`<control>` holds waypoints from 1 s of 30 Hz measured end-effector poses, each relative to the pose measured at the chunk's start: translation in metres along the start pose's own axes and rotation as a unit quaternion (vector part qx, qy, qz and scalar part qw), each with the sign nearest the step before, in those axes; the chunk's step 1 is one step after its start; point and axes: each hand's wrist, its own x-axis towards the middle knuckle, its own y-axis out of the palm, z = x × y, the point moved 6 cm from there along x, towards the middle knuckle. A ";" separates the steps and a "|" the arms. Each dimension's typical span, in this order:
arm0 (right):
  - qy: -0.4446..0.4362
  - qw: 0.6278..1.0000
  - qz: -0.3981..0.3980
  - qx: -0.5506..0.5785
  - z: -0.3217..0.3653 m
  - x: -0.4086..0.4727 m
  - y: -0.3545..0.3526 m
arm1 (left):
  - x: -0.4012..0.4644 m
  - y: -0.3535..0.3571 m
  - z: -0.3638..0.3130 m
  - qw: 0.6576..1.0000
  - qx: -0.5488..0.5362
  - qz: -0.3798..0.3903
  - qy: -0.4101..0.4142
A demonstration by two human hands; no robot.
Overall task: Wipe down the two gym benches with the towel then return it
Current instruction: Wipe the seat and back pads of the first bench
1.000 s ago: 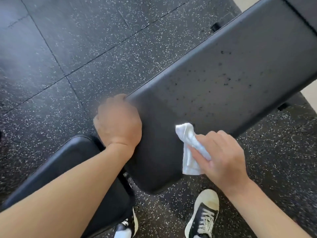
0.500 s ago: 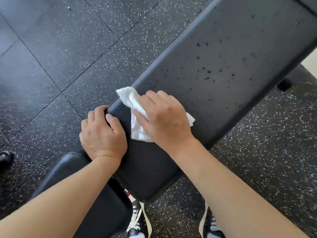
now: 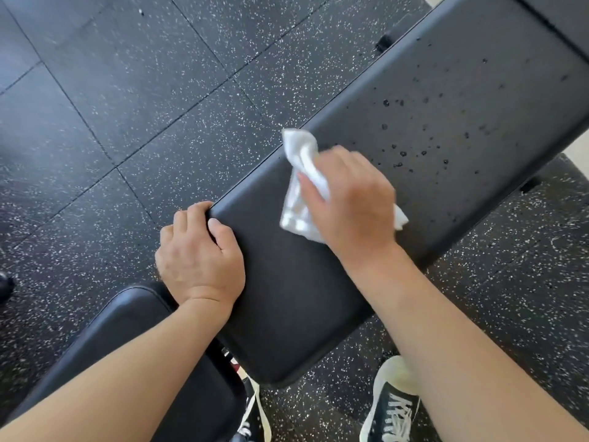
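Observation:
A long black padded bench (image 3: 446, 122) runs diagonally from the lower middle to the upper right, and droplets dot its far half. My right hand (image 3: 350, 202) presses a crumpled white towel (image 3: 299, 186) onto the pad near its left edge, fingers curled over the cloth. My left hand (image 3: 200, 253) grips the near left corner of the same pad, thumb on top. A second black pad (image 3: 134, 330), the seat section, lies under my left forearm at the lower left.
Black rubber floor tiles with white speckles (image 3: 127, 106) surround the bench. My two dark sneakers (image 3: 392, 406) stand under the bench's near end. A dark pad edge (image 3: 567, 23) shows at the top right corner.
My right hand has slid the towel along the pad, away from my left hand and toward the droplets. My left hand has kept its grip on the corner.

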 end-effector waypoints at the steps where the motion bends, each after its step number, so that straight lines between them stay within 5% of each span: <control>1: 0.011 1.000 0.011 0.003 0.014 0.019 0.013 | 0.000 0.000 0.000 1.000 0.001 0.001 0.002; 6: -0.032 0.994 0.106 -0.022 0.061 0.027 0.052 | 0.000 0.000 -0.001 1.000 0.007 0.004 0.006; 12: -0.130 0.986 0.097 0.021 0.020 -0.082 -0.013 | 0.001 0.001 0.000 1.000 -0.004 -0.005 0.016; 17: -0.092 0.995 0.034 -0.015 -0.044 -0.080 -0.050 | 0.001 0.001 0.001 1.000 -0.004 -0.009 0.014; 22: 0.011 1.000 0.013 -0.006 0.003 -0.021 -0.003 | 0.000 0.000 0.000 1.000 -0.004 -0.005 0.011; 26: -0.023 0.999 0.046 0.001 0.061 0.013 0.040 | 0.001 0.001 0.001 1.000 0.006 -0.003 0.012; 30: -0.051 0.996 0.068 0.027 0.046 -0.048 0.014 | 0.000 0.000 -0.001 1.000 0.002 0.002 0.013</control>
